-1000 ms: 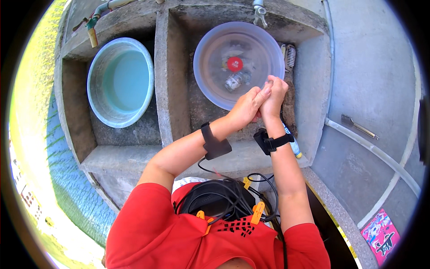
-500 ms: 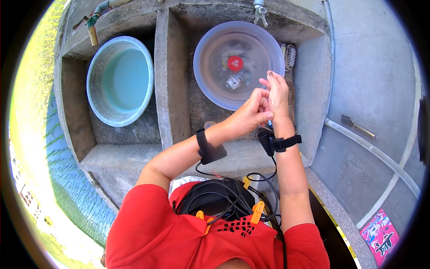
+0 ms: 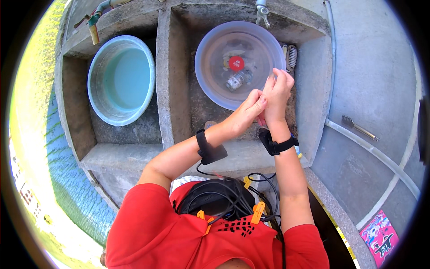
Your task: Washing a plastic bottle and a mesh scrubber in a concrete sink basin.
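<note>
My left hand [image 3: 248,110] is pressed against the side of my right hand [image 3: 277,96], its fingers partly hidden between the two. My right hand's fingers are bent and slightly apart, with no object visible in them. Both overlap the lower right rim of a translucent plastic basin [image 3: 209,45] in the right sink compartment. Inside that basin lie a red round piece [image 3: 236,63] and a clear, crumpled-looking item [image 3: 235,80]. Black straps with small dark units circle both wrists.
A light blue basin [image 3: 125,80] of liquid stands in the left compartment, divided off by a concrete wall [image 3: 164,76]. Taps [image 3: 261,15] hang above. A ribbed object [image 3: 291,58] lies beside the right basin. A brush [image 3: 358,127], pipe [image 3: 371,152] and pink board [image 3: 378,237] are at right.
My hands were clasped higher, then my right fingers straightened with my left hand near that wrist. Now my left hand has slid up again and my right fingers bend more.
</note>
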`<state>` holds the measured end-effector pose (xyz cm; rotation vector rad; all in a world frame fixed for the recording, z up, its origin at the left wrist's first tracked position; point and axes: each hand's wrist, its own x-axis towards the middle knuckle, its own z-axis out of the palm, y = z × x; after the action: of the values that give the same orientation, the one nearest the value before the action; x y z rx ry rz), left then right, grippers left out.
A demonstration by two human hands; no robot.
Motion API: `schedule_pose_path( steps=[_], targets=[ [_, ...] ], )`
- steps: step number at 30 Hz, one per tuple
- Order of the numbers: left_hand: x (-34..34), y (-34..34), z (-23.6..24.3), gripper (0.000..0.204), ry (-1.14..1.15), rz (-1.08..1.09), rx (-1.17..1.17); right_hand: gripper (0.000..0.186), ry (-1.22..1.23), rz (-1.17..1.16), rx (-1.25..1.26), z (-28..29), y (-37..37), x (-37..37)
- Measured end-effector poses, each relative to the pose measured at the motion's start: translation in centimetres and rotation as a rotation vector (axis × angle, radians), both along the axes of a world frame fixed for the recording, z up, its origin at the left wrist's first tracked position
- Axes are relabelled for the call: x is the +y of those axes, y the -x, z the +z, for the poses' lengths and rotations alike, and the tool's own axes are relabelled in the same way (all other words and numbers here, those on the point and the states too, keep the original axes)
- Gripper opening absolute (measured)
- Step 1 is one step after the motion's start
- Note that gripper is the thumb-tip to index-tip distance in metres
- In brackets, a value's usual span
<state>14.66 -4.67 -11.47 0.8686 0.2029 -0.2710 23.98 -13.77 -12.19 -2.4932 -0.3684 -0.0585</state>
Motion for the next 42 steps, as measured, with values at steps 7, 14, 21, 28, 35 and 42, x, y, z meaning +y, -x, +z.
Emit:
schedule_pose_path(
  steps=[7, 14, 21, 28, 35, 42],
  targets=[
    [0.2, 0.1, 0.6, 0.053, -0.059, 0.016, -0.030, 0.030, 0.081, 0.021, -0.121, 0.8, 0.1, 0.4],
    [0.1, 0.3, 1.1, 0.052, 0.035, 0.039, -0.055, 0.029, -0.259, 0.035, 0.100, 1.1, -0.1, 0.9],
    [-0.1, 0.6, 0.9, 0.051, -0.072, 0.050, -0.152, 0.036, -0.529, -0.065, 0.569, 1.7, -0.6, 0.7],
    [0.8, -0.9, -1.6, 0.045, -0.294, -0.006, -0.030, 0.044, -0.243, -0.040, 0.360, -0.5, -1.2, -0.8],
    [4.5, -3.0, -9.9, 0.037, -1.339, -0.043, 0.173, 0.038, 0.371, 0.251, -0.330, 1.3, -0.7, -0.6],
    [6.4, -3.4, -15.0, 0.023, -1.779, -0.037, -0.108, 0.031, 0.357, 0.265, -0.336, 1.4, -0.6, -0.5]
  ],
)
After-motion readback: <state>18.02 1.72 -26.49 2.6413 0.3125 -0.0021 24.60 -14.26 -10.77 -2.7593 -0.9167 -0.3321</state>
